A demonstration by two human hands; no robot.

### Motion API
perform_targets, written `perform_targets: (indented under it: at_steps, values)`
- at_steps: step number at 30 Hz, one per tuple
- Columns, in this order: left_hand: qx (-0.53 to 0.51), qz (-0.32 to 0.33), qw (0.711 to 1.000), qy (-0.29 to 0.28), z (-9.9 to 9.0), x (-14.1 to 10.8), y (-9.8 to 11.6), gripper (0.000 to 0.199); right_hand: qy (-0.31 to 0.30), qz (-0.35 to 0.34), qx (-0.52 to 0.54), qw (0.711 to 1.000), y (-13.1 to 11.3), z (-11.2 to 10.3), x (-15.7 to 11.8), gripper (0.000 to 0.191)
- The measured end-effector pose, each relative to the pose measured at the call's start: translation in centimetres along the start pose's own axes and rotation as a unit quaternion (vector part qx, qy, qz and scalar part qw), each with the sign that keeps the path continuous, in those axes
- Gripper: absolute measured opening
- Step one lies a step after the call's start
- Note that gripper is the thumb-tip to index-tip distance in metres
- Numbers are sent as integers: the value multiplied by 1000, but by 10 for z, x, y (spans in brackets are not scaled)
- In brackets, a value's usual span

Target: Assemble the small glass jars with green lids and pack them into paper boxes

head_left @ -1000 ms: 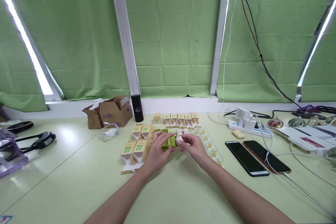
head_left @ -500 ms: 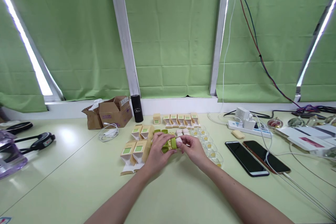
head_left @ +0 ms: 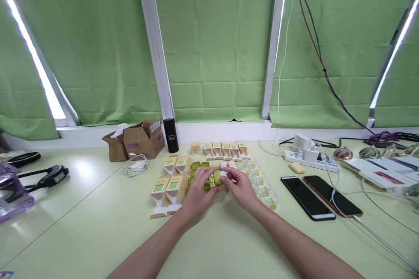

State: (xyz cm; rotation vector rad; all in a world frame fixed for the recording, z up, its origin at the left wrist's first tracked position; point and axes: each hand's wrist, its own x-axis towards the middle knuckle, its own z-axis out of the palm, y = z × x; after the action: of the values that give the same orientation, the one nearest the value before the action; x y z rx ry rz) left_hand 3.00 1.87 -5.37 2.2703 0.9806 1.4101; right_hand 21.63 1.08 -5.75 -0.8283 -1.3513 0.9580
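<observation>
Your left hand [head_left: 200, 183] pinches a green case [head_left: 217, 177]. Your right hand [head_left: 241, 185] pinches a white piece [head_left: 223, 174], apparently touching it.

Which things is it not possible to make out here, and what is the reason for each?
All in the head view:
- Where the green piece meets the white piece: partly covered by fingers of the left hand and right hand.
- Full shape of the purple transparent object: cut off by the left edge.
- Inside of the cardboard box: hidden by its walls and flaps.
- Lettering on the black cylinder: too small.
</observation>
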Motion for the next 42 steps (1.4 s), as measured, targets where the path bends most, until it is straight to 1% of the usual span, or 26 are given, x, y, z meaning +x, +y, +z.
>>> perform_targets:
  at_steps: [4,7,10,13,17,19,21,24,25,26,29,31,33,36,42]
  values:
    - [-9,-3,1000,1,7,-4,4,52,5,13,9,1000,1,2,-1,46]
    - [-7,-7,1000,10,10,-5,6,53,-1,10,20,1000,4,5,-3,45]
    - [-4,-11,1000,10,11,-6,7,55,4,5,31,1000,5,7,-4,42]
    - [-5,-13,1000,8,11,-7,7,60,11,7,36,999,5,9,-5,44]
    - [-27,-24,999,12,12,-7,8,58,10,2,34,999,5,11,-5,46]
    - [-58,-43,997,13,13,-7,9,57,8,-9,31,999,4,9,-6,46]
    - [-116,-72,991,17,14,-5,8,57,-1,-25,14,1000,2,7,-6,43]
    - [-234,-119,965,13,13,0,5,63,0,-74,-74,994,-3,2,-9,30]
    - [-267,-132,955,5,12,1,5,65,6,-105,-115,988,-5,0,-10,26]
    - [-292,-143,946,-5,11,2,4,67,11,-142,-157,977,-6,-2,-11,25]
    - [-327,-170,929,-26,8,4,5,68,8,-261,-275,925,-8,-5,-14,38]
    - [-336,-178,924,-35,8,5,7,66,1,-308,-334,891,-7,-5,-15,40]
    - [-340,-180,922,-42,9,4,10,63,-2,-329,-367,870,-5,-5,-15,40]
    - [-344,-178,920,-50,11,3,13,60,0,-344,-380,859,0,-5,-13,39]
    - [-349,-179,918,-54,9,2,15,59,6,-369,-375,850,2,-6,-11,30]
